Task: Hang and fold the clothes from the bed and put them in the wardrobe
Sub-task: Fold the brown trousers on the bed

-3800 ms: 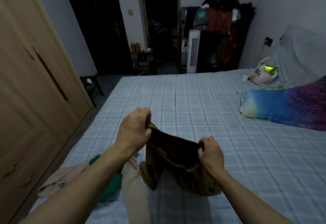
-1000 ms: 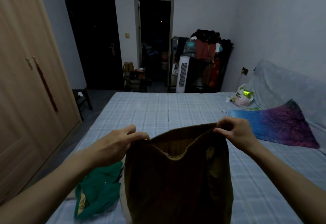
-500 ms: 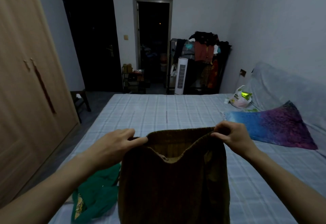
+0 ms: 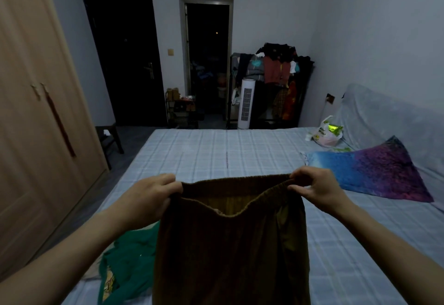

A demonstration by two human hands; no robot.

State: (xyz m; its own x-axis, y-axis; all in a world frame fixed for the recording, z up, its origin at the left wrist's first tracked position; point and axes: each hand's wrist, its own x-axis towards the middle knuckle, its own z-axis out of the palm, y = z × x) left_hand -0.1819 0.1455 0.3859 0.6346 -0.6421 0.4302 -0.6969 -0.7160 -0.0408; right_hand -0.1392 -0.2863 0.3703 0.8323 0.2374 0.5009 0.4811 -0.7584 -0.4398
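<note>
The bed (image 4: 216, 151) runs away from the person, and most of its checked sheet lies bare beyond the hands. The wardrobe (image 4: 36, 117) stands left of the bed, doors closed, across a narrow strip of floor. A pillow (image 4: 374, 172) rests at the bed's right side. Above the bed's near end, the left hand (image 4: 151, 196) and right hand (image 4: 314, 189) each pinch one end of the waistband of the brown trousers (image 4: 230, 252), which hang down spread flat. A green garment (image 4: 127, 261) lies on the bed's near left corner. Compared with half a second ago, the waistband is pulled wider and straighter.
</note>
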